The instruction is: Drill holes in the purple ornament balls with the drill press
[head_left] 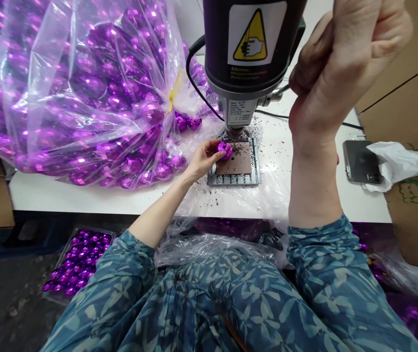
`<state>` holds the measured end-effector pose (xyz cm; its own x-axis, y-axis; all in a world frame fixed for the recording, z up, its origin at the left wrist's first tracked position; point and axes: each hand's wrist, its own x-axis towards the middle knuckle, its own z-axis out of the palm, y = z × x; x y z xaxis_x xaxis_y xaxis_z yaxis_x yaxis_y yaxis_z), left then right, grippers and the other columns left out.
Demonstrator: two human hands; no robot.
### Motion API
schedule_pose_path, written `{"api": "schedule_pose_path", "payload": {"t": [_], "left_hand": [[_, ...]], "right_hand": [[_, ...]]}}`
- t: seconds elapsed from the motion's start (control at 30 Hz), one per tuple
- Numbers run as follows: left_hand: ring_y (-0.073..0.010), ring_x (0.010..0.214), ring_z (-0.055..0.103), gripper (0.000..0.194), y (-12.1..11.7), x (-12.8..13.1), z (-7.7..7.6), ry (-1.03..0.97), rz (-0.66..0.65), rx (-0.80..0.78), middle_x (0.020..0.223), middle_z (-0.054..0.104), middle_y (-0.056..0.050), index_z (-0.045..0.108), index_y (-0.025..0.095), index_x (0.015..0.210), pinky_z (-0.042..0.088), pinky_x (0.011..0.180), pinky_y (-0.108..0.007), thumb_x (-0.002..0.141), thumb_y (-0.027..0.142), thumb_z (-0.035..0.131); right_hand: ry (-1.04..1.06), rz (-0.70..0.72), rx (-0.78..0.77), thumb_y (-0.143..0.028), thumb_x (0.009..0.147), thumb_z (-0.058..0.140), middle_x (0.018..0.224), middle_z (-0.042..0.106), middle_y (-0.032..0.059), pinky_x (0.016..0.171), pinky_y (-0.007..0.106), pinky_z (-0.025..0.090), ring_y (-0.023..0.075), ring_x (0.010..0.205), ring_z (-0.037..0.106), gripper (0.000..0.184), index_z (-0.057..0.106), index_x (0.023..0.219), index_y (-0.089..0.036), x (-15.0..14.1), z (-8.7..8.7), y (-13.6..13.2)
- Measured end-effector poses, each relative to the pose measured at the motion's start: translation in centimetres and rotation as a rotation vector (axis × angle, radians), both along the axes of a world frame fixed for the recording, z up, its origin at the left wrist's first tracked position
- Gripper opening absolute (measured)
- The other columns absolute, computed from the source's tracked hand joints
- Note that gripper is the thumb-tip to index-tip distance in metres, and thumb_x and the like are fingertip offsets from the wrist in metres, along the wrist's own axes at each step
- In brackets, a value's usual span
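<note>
My left hand (pixel 205 159) pinches a shiny purple faceted ball (pixel 225 150) between thumb and fingers. It holds the ball over the brown board (pixel 243 166) on the slotted metal base (pixel 234 181) of a small drill press (pixel 247 78). The drill bit comes down right beside the ball; whether the two touch, I cannot tell. High on the right, my right hand (pixel 348 63) is closed in a fist around the press's feed lever (pixel 276 94). Most of that lever is hidden by the fingers.
A large clear bag (pixel 84 98) of purple balls fills the table's left side. Dark shavings litter the white table (pixel 273 146). At right lie a phone (pixel 361 161) and a crumpled tissue (pixel 395 159), beside cardboard boxes (pixel 410 63). A tray of purple balls (pixel 80 259) is below left.
</note>
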<state>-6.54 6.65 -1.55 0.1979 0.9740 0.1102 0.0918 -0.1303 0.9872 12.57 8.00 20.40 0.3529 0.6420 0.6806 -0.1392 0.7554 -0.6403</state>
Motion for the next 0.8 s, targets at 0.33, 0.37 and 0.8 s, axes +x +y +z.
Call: {"api": "schedule_pose_path", "payload": {"t": [0.33,0.37,0.8], "left_hand": [[-0.0246,0.110,0.073,0.046,-0.8,1.4,1.3,0.283,-0.005,0.218,0.124,0.075,-0.012,0.067,0.018,0.130,0.063,0.099,-0.044,0.090,0.031,0.083],[-0.0254,0.111,0.072,0.045,-1.0,1.7,1.4,0.306,-0.007,0.252,0.125,0.074,-0.012,0.068,0.019,0.129,0.062,0.099,-0.044,0.089,0.031,0.084],[-0.0271,0.113,0.075,0.052,-1.4,3.1,0.1,0.212,0.006,0.210,0.124,0.075,-0.011,0.063,0.023,0.128,0.064,0.100,-0.046,0.085,0.037,0.089]], "right_hand": [[-0.021,0.016,-0.069,-0.019,0.093,0.056,0.036,0.028,-0.0111,0.040,0.018,0.021,-0.0003,0.033,0.034,0.052,0.028,0.050,-0.024,-0.1,1.1,-0.3],[-0.019,0.018,-0.072,-0.011,0.095,0.048,0.036,0.027,-0.0107,0.040,0.018,0.021,0.0002,0.032,0.033,0.052,0.028,0.049,-0.025,-0.1,1.2,-0.4],[0.020,0.034,-0.011,-0.041,0.082,0.068,0.037,0.026,-0.0118,0.036,0.020,0.015,0.0004,0.032,0.029,0.052,0.027,0.054,-0.024,-0.1,0.4,0.1]]}}
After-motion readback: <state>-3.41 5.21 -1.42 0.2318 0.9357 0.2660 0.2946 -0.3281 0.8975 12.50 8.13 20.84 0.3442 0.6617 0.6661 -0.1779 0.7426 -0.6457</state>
